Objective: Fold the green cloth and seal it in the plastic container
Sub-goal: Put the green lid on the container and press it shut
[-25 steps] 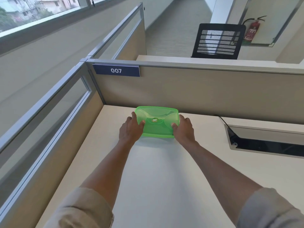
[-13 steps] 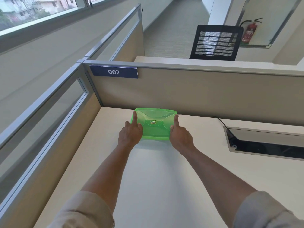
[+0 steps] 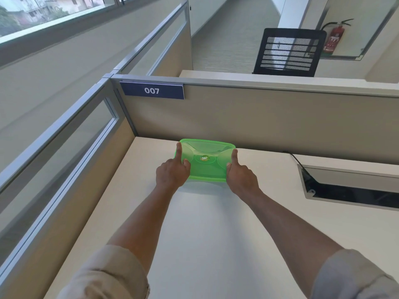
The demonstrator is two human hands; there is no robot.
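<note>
A translucent green plastic container (image 3: 207, 169) with its lid on sits at the far side of the desk, close to the partition. A small round sticker marks the lid's middle. My left hand (image 3: 171, 172) holds its left side, index finger stretched along the lid's left edge and thumb on top. On the other side, my right hand (image 3: 240, 176) grips the same way, index finger laid along the right edge. The green cloth is not visible; the lid hides what is inside.
The cream desk (image 3: 205, 229) is bounded by a beige partition (image 3: 259, 121) behind, bearing a "007" sign (image 3: 152, 90), and a glazed partition on the left. An open cable hatch (image 3: 349, 186) lies at the right. A black mesh chair (image 3: 289, 51) stands beyond.
Both index fingers have straightened and reached forward along the lid's side edges; a second ago the hands were wrapped around the container's sides. The container stays on the desk.
</note>
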